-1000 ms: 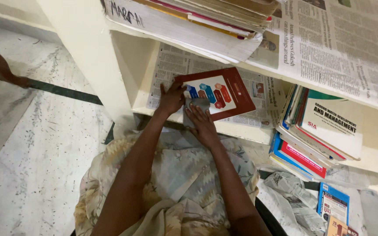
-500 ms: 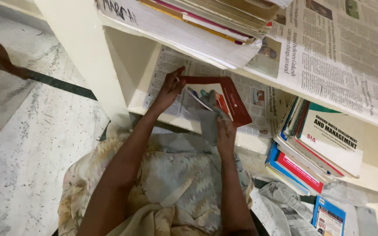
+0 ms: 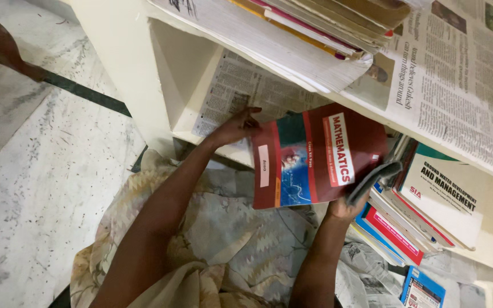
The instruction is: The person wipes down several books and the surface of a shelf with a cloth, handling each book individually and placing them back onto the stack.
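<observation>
Head view, left hand (image 3: 236, 128), right hand (image 3: 346, 206) gripping red book (image 3: 315, 157), spine leftward, cover up

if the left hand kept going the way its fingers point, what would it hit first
Most likely the red book: the left hand points right along the shelf, fingers already at the book's left edge. Beneath it lies the newspaper lining the shelf. Depth is hard to judge.

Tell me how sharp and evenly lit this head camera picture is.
Head view: soft, even indoor light, no glare; the red textbook and both hands, left and right, look sharp; the shelf recess sits in mild shadow; edges bend from wide-angle distortion.
</observation>
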